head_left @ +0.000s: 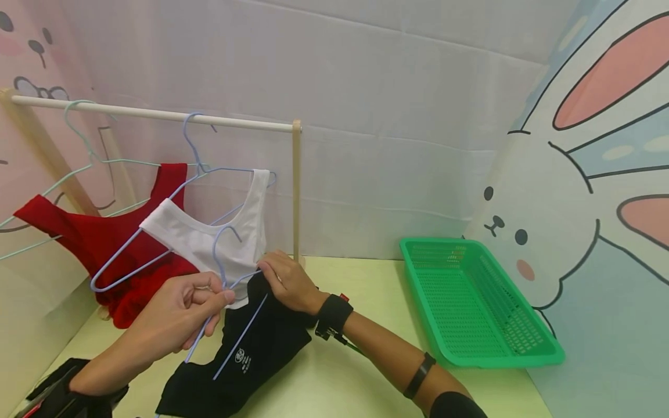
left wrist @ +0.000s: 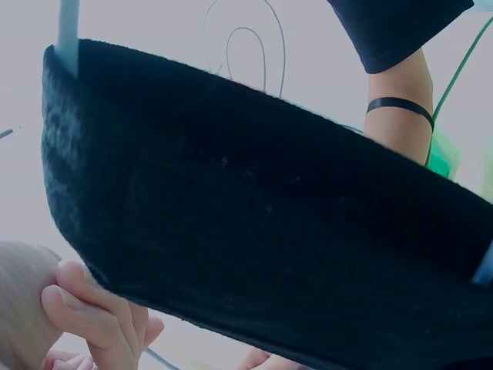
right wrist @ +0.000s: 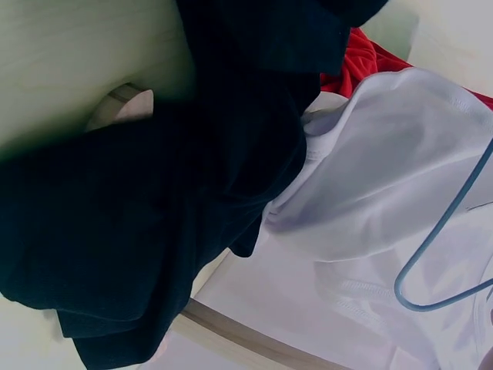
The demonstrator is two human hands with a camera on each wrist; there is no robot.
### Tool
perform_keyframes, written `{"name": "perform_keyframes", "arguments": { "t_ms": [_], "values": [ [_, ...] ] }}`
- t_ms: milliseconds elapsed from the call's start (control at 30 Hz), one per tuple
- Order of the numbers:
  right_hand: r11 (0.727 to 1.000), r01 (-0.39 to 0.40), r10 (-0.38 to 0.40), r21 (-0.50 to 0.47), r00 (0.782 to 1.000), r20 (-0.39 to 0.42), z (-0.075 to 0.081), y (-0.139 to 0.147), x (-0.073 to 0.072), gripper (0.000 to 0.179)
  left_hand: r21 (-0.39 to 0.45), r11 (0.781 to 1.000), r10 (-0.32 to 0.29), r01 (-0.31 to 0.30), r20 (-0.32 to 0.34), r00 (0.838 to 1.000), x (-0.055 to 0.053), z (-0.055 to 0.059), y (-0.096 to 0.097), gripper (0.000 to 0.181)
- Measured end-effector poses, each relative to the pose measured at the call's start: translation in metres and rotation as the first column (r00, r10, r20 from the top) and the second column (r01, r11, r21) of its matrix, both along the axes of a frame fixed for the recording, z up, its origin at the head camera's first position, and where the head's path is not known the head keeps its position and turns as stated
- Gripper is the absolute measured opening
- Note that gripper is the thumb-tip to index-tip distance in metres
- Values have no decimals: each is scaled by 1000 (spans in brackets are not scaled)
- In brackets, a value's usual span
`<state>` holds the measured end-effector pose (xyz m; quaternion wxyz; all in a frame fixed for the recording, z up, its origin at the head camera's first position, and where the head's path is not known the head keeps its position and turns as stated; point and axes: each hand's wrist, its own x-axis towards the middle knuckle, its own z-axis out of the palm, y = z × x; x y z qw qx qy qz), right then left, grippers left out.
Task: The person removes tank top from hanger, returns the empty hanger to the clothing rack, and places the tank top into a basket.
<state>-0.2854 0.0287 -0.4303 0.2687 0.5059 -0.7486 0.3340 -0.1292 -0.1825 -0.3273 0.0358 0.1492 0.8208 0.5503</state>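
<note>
Presently my head feed shows both hands engaged on one item; clock positions are taken from that view's centre. The left hand (head_left: 180, 310), at 8 o'clock, pinches a blue hanger (head_left: 240, 337) at the base of its hook, thumb and fingers together on the wire. The right hand (head_left: 288, 283), at 7 o'clock, is clamped on the black garment (head_left: 272, 342) at the shoulder, beside the hanger's arm; its fingertips are mostly hidden from me. The garment sits at 7 o'clock below both hands, over the counter (head_left: 340, 383), with a small white print (head_left: 241, 359) on its cloth. I cannot tell how far the hanger is threaded through it, nor whether its lower edge touches the counter.

Further findings: at 10 o'clock a white rail (head_left: 251, 123) carries two hung pieces. The white top (head_left: 193, 238), on a second blue hanger (head_left: 117, 253), is at 9 o'clock, just behind the left hand's work. The red garment (head_left: 104, 232), on a green hanger (head_left: 128, 161), is farther out at 9 o'clock, partly covered by the white top. At 4 o'clock I record a green basket (head_left: 473, 305) on the counter, well apart from both hands. A printed rabbit (head_left: 554, 220) fills the wall at 3 o'clock.
</note>
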Motion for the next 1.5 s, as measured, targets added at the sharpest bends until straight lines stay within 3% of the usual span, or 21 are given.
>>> {"name": "perform_keyframes", "arguments": {
  "t_ms": [267,567,900,1500],
  "values": [
    [998,55,-55,6,998,37,-6,3,-5,18,-22,999,27,-27,9,1000,2,3,-3,29],
    [998,66,-64,-14,993,99,-10,4,-8,19,-34,999,33,-32,25,999,4,4,-4,31],
    [999,39,-37,-5,965,260,-12,2,-6,20,-63,997,45,-43,27,999,5,2,-10,29],
    [999,42,-49,27,950,308,-20,5,-12,23,-89,994,60,-57,35,998,9,1,-13,30]
  ]
}}
